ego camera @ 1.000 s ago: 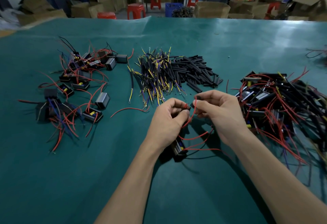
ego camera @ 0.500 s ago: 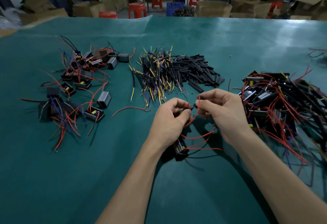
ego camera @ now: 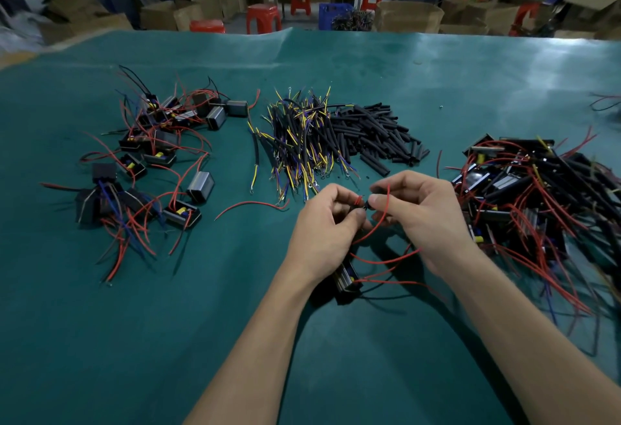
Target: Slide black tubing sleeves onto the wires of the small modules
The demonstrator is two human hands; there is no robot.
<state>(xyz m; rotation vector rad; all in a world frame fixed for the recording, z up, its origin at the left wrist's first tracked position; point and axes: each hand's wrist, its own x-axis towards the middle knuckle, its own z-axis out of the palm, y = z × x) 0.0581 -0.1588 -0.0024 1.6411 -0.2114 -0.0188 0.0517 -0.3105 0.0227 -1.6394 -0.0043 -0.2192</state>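
Both hands are working near the middle of the green table (ego camera: 470, 65): the left hand (ego camera: 322, 226) pinches a red wire (ego camera: 376, 229) tip, the right hand (ego camera: 423, 219) pinches a short black sleeve (ego camera: 367, 205) right against it. The module (ego camera: 347, 278) sits under the left wrist. That wire looks floppy and light, so I'd grip close to the tip; the sleeve seems stiffer.

Teal rubbery mat over the worktop (ego camera: 437, 65): smooth, faint sheen, scuffed in patches. Short black tubing sleeves in a pile (ego camera: 376, 132): matt, plastic-looking. Small dark box modules with grey metal-look shells (ego camera: 201, 186): dull brushed shine. Thin red wires (ego camera: 383, 260): glossy plastic insulation. Brown corrugated cardboard boxes (ego camera: 408, 16): matt paper. Red plastic stools (ego camera: 263, 18): smooth, slightly glossy.
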